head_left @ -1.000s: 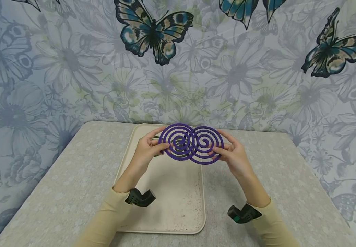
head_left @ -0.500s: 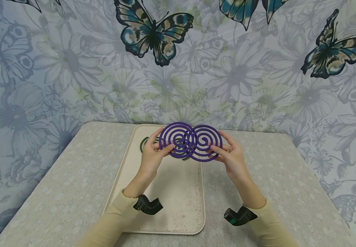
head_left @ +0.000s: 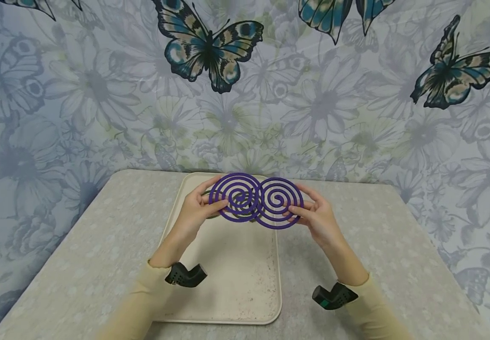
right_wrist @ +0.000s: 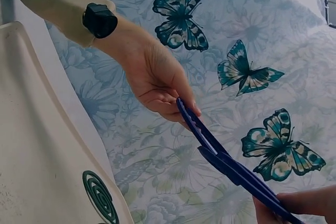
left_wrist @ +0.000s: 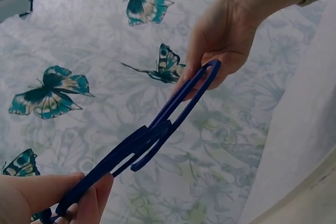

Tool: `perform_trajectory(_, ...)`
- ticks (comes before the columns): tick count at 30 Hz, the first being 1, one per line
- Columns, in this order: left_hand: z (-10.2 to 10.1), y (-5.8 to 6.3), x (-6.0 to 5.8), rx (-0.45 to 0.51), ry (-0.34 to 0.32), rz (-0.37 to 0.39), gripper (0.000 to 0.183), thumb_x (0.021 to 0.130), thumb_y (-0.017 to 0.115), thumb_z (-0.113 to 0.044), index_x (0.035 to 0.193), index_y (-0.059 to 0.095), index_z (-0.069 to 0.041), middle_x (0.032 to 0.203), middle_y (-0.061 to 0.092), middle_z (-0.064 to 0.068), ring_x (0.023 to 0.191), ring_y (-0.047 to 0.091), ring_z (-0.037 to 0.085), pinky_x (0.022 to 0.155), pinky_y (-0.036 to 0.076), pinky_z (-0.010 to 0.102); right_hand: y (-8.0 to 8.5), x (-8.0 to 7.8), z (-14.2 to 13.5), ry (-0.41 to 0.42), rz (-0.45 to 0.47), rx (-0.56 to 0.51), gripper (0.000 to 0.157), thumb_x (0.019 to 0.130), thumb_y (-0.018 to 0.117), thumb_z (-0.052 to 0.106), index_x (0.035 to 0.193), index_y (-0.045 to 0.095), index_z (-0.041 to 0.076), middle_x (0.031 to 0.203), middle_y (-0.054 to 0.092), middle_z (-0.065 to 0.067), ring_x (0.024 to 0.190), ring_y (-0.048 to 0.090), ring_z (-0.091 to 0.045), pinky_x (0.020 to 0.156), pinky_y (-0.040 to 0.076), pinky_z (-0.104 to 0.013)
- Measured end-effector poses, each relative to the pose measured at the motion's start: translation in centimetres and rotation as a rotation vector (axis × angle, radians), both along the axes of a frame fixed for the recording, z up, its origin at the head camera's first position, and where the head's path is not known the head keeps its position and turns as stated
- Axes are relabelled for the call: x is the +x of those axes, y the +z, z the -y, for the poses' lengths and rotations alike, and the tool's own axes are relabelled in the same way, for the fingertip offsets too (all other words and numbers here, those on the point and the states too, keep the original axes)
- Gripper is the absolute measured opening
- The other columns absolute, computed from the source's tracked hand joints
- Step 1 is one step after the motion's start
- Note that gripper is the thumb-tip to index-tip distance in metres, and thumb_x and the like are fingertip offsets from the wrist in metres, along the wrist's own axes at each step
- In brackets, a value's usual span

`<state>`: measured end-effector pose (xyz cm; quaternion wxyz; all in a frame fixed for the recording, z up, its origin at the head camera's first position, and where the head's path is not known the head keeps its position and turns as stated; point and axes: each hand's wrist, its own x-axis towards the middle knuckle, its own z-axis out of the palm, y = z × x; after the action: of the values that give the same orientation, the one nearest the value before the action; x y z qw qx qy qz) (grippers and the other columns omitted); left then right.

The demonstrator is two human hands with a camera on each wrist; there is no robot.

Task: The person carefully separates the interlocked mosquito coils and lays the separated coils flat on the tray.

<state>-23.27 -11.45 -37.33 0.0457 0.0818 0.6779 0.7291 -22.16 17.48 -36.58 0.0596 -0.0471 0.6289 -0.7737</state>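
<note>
Two flat purple mosquito coils overlap side by side, held up in the air over the far part of a cream tray (head_left: pixel 236 269). My left hand (head_left: pixel 190 212) pinches the outer edge of the left coil (head_left: pixel 239 196) between thumb and fingers. On the other side, my right hand (head_left: pixel 323 218) pinches the right coil (head_left: pixel 278 199) by its outer edge. Seen edge-on in the left wrist view, the coils cross where their inner sides meet. Dark green coils (right_wrist: pixel 98 196) lie on the tray, partly hidden behind the purple ones in the head view.
The tray lies on a pale patterned table (head_left: pixel 364 236), left of centre. Behind the table hangs a butterfly-and-flower backdrop (head_left: pixel 236 127). Dark cameras are strapped at the left wrist (head_left: pixel 186 275) and the right wrist (head_left: pixel 334 296).
My left hand moved inward, then back out to the left with its coil. The two purple coils overlap less now than half a second ago. My right hand has barely moved.
</note>
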Motion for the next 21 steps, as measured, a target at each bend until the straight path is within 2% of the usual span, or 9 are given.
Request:
perform_trajectory(3,0.8,-0.5,0.1,-0.017,-0.025,-0.007,0.07,0.087,0.068,-0.008,0.148,0.034,-0.012,0.103,0.073,0.001,0.088,0.071,0.007,0.079,0.058,0.028,-0.1,0.0,-0.1,0.031,0.002,0.022,0.062,0.088,0.057,-0.01,0.145,0.034,0.002,0.087,0.074,0.005,0.069,0.071,-0.009,0.068,0.06,-0.027)
perform_trajectory(7,1.9,-1.0,0.2,-0.04,-0.023,-0.009,0.069,0.087,0.068,-0.009,0.148,0.035,-0.012,0.112,0.071,0.009,0.09,0.07,0.006,0.079,0.058,0.027,-0.4,0.0,0.0,0.051,0.01,0.041,0.064,0.088,0.058,-0.01,0.145,0.034,0.002,0.092,0.074,0.003,0.072,0.071,-0.01,0.07,0.06,-0.028)
perform_trajectory(9,2.5,-1.2,0.3,-0.042,-0.018,-0.008,0.069,0.087,0.068,-0.009,0.148,0.035,-0.012,0.11,0.072,0.006,0.091,0.07,0.005,0.079,0.058,0.026,-0.5,-0.1,0.0,0.056,0.013,0.045,0.064,0.087,0.059,-0.009,0.145,0.033,0.002,0.093,0.074,0.003,0.073,0.071,-0.01,0.07,0.06,-0.028)
perform_trajectory(15,4.5,-1.7,0.9,-0.057,0.011,0.013,0.072,0.088,0.068,-0.01,0.149,0.031,-0.013,0.088,0.073,-0.014,0.086,0.07,0.004,0.077,0.058,0.021,-1.1,-0.3,0.2,0.059,0.024,0.043,0.065,0.088,0.057,-0.01,0.146,0.03,0.0,0.091,0.074,0.003,0.072,0.071,-0.009,0.069,0.06,-0.026)
perform_trajectory(18,5.4,-2.5,1.2,-0.092,0.029,0.04,0.072,0.088,0.067,-0.01,0.15,0.03,-0.012,0.085,0.072,-0.015,0.083,0.07,0.003,0.077,0.057,0.021,-1.5,-0.4,0.3,0.051,0.041,0.046,0.065,0.088,0.057,-0.01,0.146,0.03,-0.001,0.09,0.073,0.005,0.072,0.071,-0.008,0.068,0.059,-0.025)
perform_trajectory(21,6.3,-3.7,1.5,-0.158,0.041,0.085,0.071,0.088,0.067,-0.011,0.149,0.03,-0.012,0.09,0.073,-0.01,0.084,0.069,0.002,0.077,0.057,0.021,-2.1,-0.4,0.4,0.046,0.053,0.052,0.065,0.088,0.057,-0.01,0.146,0.03,0.0,0.087,0.073,0.007,0.071,0.07,-0.007,0.068,0.059,-0.024)
